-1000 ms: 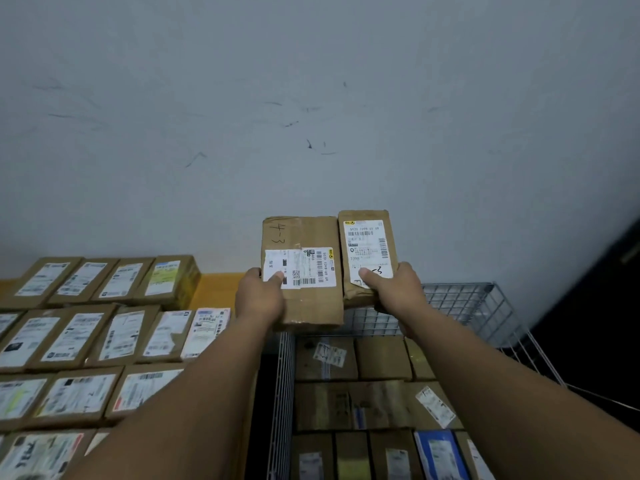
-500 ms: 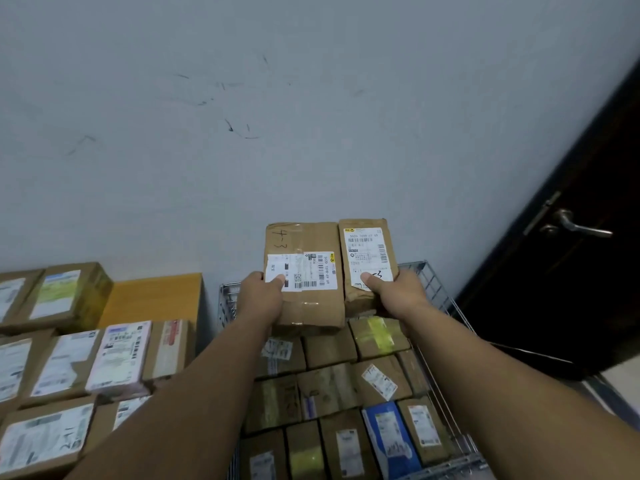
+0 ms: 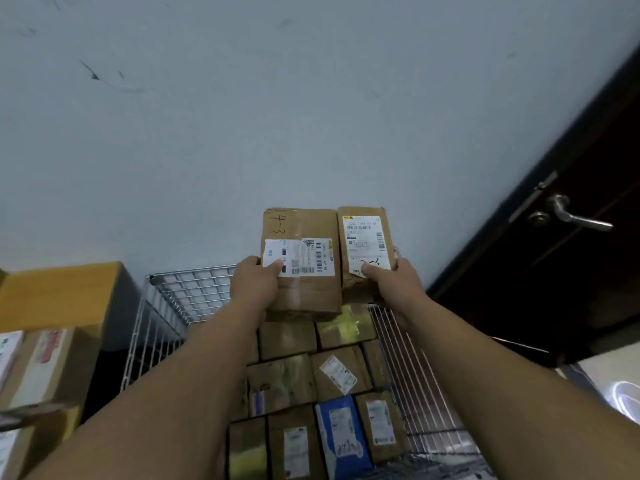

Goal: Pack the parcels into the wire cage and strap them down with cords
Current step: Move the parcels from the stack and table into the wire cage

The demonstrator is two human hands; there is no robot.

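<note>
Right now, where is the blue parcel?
In the head view the blue parcel lies low, right of centre, inside the wire cage, in the nearest row, with a brown labelled parcel on its right.

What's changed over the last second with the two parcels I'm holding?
The wide parcel in the left hand and the narrow parcel in the right hand were carried rightward, further over the wire cage. Both grips stayed the same.
</note>
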